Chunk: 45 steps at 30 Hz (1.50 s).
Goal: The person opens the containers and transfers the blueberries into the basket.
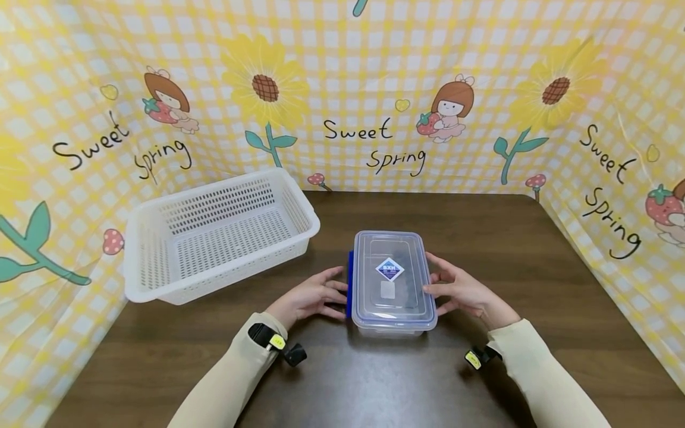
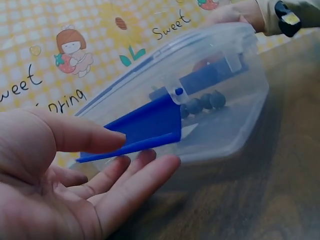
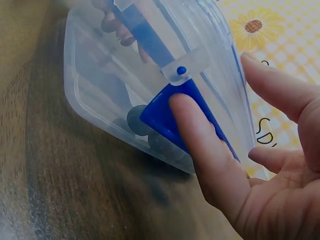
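Observation:
A clear plastic food container (image 1: 393, 267) stands on the table, its lid (image 1: 374, 249) on, with a blue-white label. Dark round things (image 2: 205, 102) show through its wall. My left hand (image 1: 316, 297) is at the container's left side by a blue latch (image 2: 145, 120), which sticks outward. In the left wrist view the thumb overlaps this latch and the other fingertips lie along its lower edge. My right hand (image 1: 465, 291) is at the opposite side. One finger reaches onto the blue latch (image 3: 172, 115) there, while the thumb lies near the lid's rim.
A white perforated basket (image 1: 241, 270) stands at the back left of the brown table (image 1: 481, 226). Yellow checked cloth (image 1: 348, 89) with printed flowers and figures hangs around the back and sides. Both wrists carry a strapped camera.

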Tool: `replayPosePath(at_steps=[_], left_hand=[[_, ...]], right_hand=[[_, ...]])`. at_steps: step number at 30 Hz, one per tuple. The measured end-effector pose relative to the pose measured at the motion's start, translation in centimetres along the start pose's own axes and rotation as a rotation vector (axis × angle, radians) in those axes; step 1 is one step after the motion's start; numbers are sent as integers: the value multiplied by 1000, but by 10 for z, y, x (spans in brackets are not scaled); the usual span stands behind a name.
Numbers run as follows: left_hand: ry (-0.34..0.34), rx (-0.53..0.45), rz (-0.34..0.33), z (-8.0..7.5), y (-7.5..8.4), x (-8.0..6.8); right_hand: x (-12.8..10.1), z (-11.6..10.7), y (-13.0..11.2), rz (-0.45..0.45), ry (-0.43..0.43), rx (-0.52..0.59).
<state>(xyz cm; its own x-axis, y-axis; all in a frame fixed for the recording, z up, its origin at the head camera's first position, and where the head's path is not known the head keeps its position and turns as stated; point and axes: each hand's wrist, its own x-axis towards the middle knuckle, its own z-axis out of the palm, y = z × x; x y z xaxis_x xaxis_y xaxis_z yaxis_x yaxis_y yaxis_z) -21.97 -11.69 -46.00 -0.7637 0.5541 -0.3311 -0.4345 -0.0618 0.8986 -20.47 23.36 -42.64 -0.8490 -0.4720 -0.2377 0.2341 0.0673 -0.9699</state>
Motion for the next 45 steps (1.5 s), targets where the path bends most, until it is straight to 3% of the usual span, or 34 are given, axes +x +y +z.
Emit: replayPosePath(at_steps=[8,15,22,37,45], left_hand=[[104,66,65,12,7,-14],[115,116,157,34,13,-23],[159,166,192,42,9,-25],[160,282,239,48,20,-31],[141,270,289,57,39,-33]], right_hand=[[-17,-4,-2,-57,-27,4],[-27,-3,-3,-94,-77,-6],[-29,4,2,-121,-90,-37],[-31,9,-9,-169,-57,-165],[-40,10,-28,-225,-7,-168]])
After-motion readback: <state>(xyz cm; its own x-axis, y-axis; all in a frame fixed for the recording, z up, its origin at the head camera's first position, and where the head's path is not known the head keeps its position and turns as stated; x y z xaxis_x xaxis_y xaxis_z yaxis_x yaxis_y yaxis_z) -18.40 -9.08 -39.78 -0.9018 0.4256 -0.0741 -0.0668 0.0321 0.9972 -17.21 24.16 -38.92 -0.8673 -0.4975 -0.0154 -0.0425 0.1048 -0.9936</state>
